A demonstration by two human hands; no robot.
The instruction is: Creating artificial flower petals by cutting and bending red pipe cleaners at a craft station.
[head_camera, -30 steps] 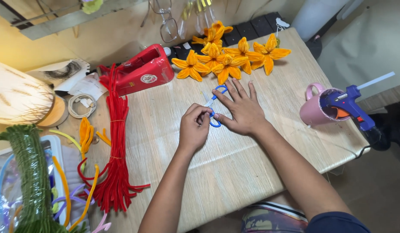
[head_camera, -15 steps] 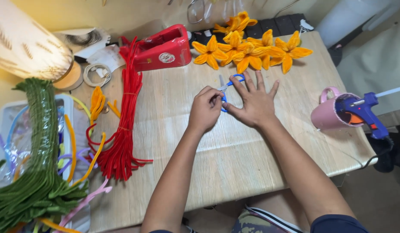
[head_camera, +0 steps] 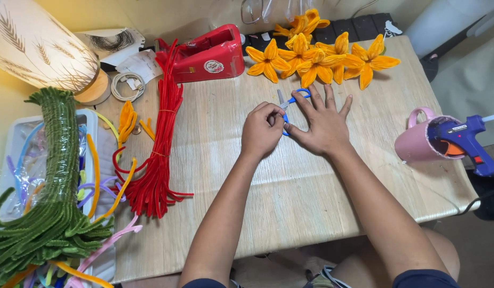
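Blue-handled scissors point(head_camera: 289, 104): mid-bench point(head_camera: 215, 160), pale woodgrain; left hand point(head_camera: 262, 130) pinching the handle, right hand point(head_camera: 322, 124) flat, fingers spread, over them. Fuzzy red pipe-cleaner bundle point(head_camera: 159, 144) left; orange petalled flowers point(head_camera: 316, 56) beyond.

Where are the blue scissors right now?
The blue scissors lie mid-table, partly under the right hand, touched by the left hand, just below the orange flowers.
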